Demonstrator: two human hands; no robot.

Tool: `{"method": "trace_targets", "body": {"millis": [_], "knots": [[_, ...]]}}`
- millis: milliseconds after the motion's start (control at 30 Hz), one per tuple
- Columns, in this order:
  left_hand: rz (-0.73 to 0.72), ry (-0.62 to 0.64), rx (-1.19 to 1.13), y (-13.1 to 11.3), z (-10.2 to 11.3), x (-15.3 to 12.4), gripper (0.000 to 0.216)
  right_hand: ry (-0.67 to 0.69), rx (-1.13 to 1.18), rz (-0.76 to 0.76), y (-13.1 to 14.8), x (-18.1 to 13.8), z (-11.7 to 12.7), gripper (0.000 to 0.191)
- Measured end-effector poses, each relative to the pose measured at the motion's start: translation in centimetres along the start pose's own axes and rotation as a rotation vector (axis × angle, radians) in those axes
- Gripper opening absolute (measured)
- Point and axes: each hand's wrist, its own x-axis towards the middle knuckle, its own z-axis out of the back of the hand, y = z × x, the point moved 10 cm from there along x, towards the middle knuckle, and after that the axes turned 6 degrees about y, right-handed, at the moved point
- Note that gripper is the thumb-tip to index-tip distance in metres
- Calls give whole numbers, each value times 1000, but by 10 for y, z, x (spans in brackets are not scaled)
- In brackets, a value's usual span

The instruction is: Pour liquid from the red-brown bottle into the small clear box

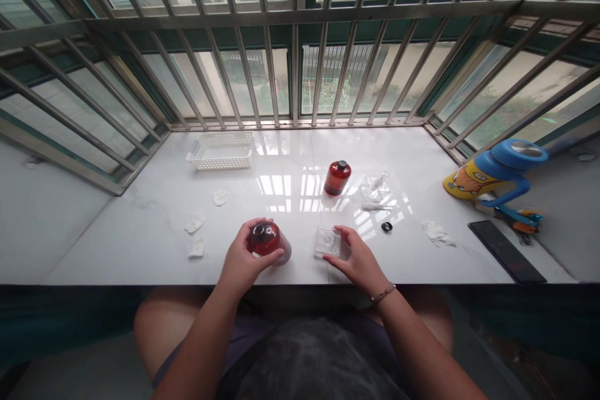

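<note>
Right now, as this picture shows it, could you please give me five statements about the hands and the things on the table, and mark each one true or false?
1. The left hand holds a red bottle. True.
2. The right hand is touching the phone. False: its thumb and fingers are on a clear plastic piece.
3. A second red bottle stands farther from the person than the held one. True.
4. A small black round piece lies to the left of both hands. False: it lies to the right of the right hand.
5. The white basket is at the back of the table, toward its left side. True.
</note>
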Motion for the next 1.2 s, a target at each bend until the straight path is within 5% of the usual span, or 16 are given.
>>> {"method": "trace_targets", "body": {"millis": [233, 433, 600, 833, 1067, 1200], "knots": [[-61, 80, 255, -28, -17, -22, 75, 1, -93, 180, 30, -5, 6, 86], [-153, 224, 285, -50, -59, -38, 78, 77, -54, 391, 86, -34, 4, 94], [-272, 357, 257, -65, -103, -46, 85, 147, 178, 366, 113, -52, -16, 85], [-247, 424, 129, -49, -123, -39, 114, -57, 185, 123, 78, -66, 4, 85], [-152, 162, 338, -10, -111, -7, 65, -332, 106, -166, 21, -75, 52, 89], [-179, 179, 478, 2, -136, 5, 95, -387, 103, -229, 6, -74, 63, 88]]}}
